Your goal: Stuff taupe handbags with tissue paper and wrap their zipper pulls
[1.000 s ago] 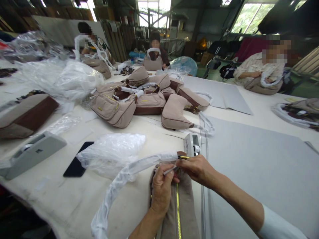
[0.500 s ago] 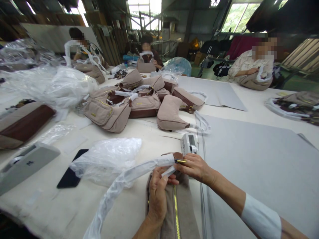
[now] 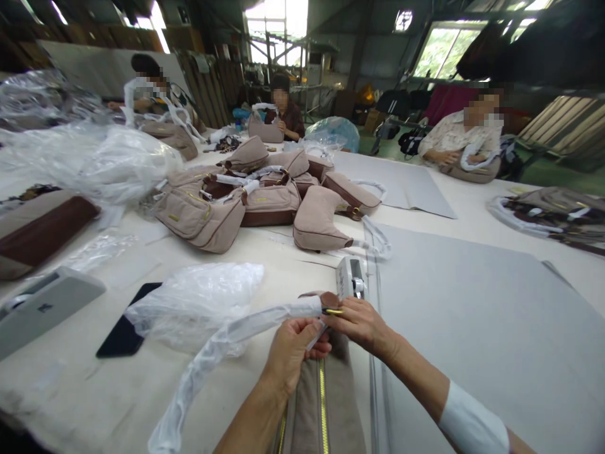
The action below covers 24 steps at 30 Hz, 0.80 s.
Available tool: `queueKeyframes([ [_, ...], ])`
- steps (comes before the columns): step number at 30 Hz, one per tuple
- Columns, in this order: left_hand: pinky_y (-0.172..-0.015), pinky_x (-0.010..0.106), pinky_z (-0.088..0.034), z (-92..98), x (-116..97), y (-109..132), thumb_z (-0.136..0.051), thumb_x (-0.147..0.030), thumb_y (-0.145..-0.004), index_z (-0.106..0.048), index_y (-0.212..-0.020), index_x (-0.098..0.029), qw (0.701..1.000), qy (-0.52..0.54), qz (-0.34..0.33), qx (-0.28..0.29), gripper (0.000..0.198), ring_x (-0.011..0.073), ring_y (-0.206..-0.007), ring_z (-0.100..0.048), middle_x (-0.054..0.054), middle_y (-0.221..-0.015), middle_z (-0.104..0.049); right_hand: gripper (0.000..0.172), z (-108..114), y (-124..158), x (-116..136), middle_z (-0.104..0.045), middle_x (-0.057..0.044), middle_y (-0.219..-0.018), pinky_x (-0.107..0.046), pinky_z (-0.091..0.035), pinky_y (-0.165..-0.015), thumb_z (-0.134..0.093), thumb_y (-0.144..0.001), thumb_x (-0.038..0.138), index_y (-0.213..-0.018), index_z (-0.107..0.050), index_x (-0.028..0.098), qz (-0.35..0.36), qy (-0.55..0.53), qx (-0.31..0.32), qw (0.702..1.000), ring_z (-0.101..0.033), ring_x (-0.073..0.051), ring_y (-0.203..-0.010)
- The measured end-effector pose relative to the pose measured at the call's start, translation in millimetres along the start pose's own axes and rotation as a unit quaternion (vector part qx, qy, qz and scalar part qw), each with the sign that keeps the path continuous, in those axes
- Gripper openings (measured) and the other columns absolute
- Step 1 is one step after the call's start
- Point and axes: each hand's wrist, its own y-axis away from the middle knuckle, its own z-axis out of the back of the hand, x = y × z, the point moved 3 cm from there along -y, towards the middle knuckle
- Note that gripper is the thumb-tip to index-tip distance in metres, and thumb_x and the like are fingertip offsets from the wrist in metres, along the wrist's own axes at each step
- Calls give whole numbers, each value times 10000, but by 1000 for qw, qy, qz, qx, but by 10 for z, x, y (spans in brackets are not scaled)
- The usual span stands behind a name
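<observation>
A taupe handbag (image 3: 341, 403) with a gold zipper stands upright before me, its top facing up. The strap (image 3: 227, 337), wrapped in white film, arcs out to the left from a brown leather tab (image 3: 329, 300). Beside the tab, my left hand (image 3: 293, 353) pinches a narrow white strip (image 3: 316, 336) between thumb and fingers. Against it, my right hand (image 3: 362, 325) is closed on the gold ring (image 3: 333, 311) at the strap's end. Its fingertips are partly hidden. Just behind the hands is a grey tape dispenser (image 3: 350, 277).
Several handbags (image 3: 198, 214) are piled mid-table. A clear plastic bag (image 3: 203, 296) partly covers a dark phone-like slab (image 3: 130, 321). Another dispenser (image 3: 57, 309) lies at left, and a grey sheet (image 3: 472, 315) spreads at right. Several people sit around the table with bags.
My left hand has turned and its fingers have closed more tightly around the white strip by the strap end. My right hand keeps its hold. The view has shifted slightly.
</observation>
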Motion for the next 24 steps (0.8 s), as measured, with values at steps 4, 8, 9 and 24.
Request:
queueKeyframes([
  [4, -519, 186, -474, 42, 62, 102, -729, -428, -640, -585, -700, -131, 991, -33, -102, -82, 335, 95, -503, -598, -10, -591, -635, 230, 191, 398, -19, -674, -50, -866, -283, -477, -704, -504, -873, 164, -1089, -576, 198, -276, -29, -120, 953, -605, -144, -764],
  [8, -527, 184, -465, 97, 95, 167, -716, -436, -637, -587, -695, -142, 976, -49, -157, -146, 327, 93, -518, -583, -25, -588, -621, 275, 272, 1135, -174, -630, -34, -786, -305, -464, -676, -545, -813, 395, -963, -632, 181, -698, -111, -155, 690, -572, -177, -748],
  [9, -519, 186, -464, 100, 101, 170, -713, -446, -635, -588, -696, -142, 973, -53, -162, -153, 334, 98, -524, -582, -23, -591, -619, 294, 237, 1241, -194, -611, -25, -727, -294, -451, -628, -569, -777, 425, -898, -649, 170, -735, -149, -120, 651, -557, -177, -708],
  [24, -561, 192, -434, 145, 4, 287, -574, -410, -786, -599, -737, -172, 937, -238, -215, -136, 244, 110, -562, -524, -16, -649, -592, 319, -8, 1148, -109, -353, 97, -487, -177, -231, -430, -724, -526, 395, -633, -528, 167, -792, -389, -92, 461, -274, -44, -440],
])
